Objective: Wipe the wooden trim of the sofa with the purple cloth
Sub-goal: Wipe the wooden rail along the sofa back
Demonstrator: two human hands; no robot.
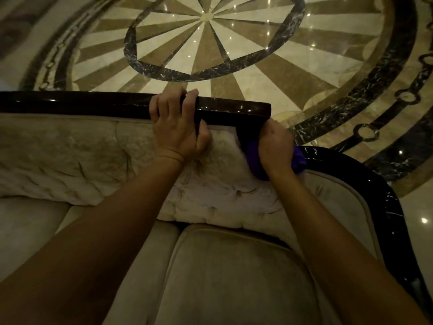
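The glossy dark wooden trim runs along the top of the sofa back and curves down the right side. My left hand grips the top rail, fingers wrapped over it and thumb underneath. My right hand is closed on the bunched purple cloth and presses it against the trim at the corner where the top rail ends and the side curve begins. Most of the cloth is hidden under that hand.
The beige tufted sofa back and seat cushions fill the lower view under my forearms. Beyond the rail lies a polished marble floor with a radial pattern and dark rings.
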